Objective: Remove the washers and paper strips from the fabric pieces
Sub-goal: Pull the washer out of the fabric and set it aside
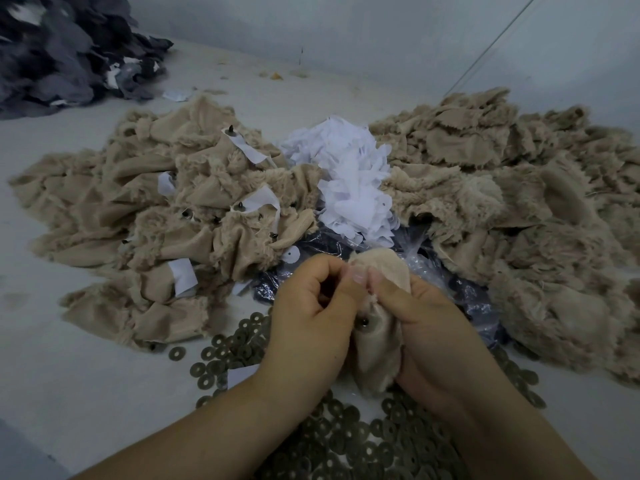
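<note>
In the lower middle of the frame we hold one tan fabric piece [375,348] between both hands: our left hand [311,317] is curled with thumb and forefinger pinching at its top edge, and our right hand [426,334] grips the cloth from the right side, fingers wrapped round it. A dark stud with a washer [363,323] shows on the cloth between our thumbs. The fabric looks soft, fluffy and limp, so we judge it will fold and slip unless held close to the stud; the washer looks small, stiff and light, best taken by its rim with the fingertips. Loose washers [346,438] lie spread over the worktop [86,393] at the bottom of the frame. A heap of white paper strips [349,181] sits in the centre, with unfinished pieces [156,209] to the left and a tan pile [519,188] to the right.
</note>
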Tool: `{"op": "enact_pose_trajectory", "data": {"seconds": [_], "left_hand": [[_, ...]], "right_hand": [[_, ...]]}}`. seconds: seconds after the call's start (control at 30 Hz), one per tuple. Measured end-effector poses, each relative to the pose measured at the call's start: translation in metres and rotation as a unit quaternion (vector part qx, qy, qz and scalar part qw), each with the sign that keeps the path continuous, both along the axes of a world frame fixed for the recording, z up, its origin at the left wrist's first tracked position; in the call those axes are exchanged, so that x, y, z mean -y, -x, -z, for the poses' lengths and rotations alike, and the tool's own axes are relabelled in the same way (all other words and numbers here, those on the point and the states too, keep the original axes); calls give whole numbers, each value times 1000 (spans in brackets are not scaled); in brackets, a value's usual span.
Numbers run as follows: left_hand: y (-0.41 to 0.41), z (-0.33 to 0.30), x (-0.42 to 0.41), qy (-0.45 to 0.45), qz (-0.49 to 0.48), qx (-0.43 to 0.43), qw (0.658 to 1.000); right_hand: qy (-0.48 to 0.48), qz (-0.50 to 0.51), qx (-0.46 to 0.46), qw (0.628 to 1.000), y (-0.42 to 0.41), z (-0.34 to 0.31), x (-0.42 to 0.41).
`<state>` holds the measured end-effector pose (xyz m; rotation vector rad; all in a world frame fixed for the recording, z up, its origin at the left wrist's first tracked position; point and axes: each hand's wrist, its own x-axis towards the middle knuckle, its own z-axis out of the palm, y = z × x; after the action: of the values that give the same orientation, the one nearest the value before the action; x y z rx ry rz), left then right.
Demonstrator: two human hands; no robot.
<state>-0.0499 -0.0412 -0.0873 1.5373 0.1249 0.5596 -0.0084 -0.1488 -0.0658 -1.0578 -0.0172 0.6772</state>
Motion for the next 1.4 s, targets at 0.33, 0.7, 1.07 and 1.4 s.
{"op": "enact_pose_trajectory", "data": {"seconds": [0.33,0.7,1.07,1.4], "left_hand": [[-2,5,0,101,21,2,995],[-3,-1,3,254,62,-58,963],[-7,-3,-2,319,100,-65,940],[-10,6,-4,277,39,-75,957]], "right_hand": [[-47,-16,-86,995,-2,-1,-1],[-27,-29,-35,999,-8,6,2],[-73,-28,-124,989,-4,2,-1],[-40,-23,-32,998,-8,5,1]]}}
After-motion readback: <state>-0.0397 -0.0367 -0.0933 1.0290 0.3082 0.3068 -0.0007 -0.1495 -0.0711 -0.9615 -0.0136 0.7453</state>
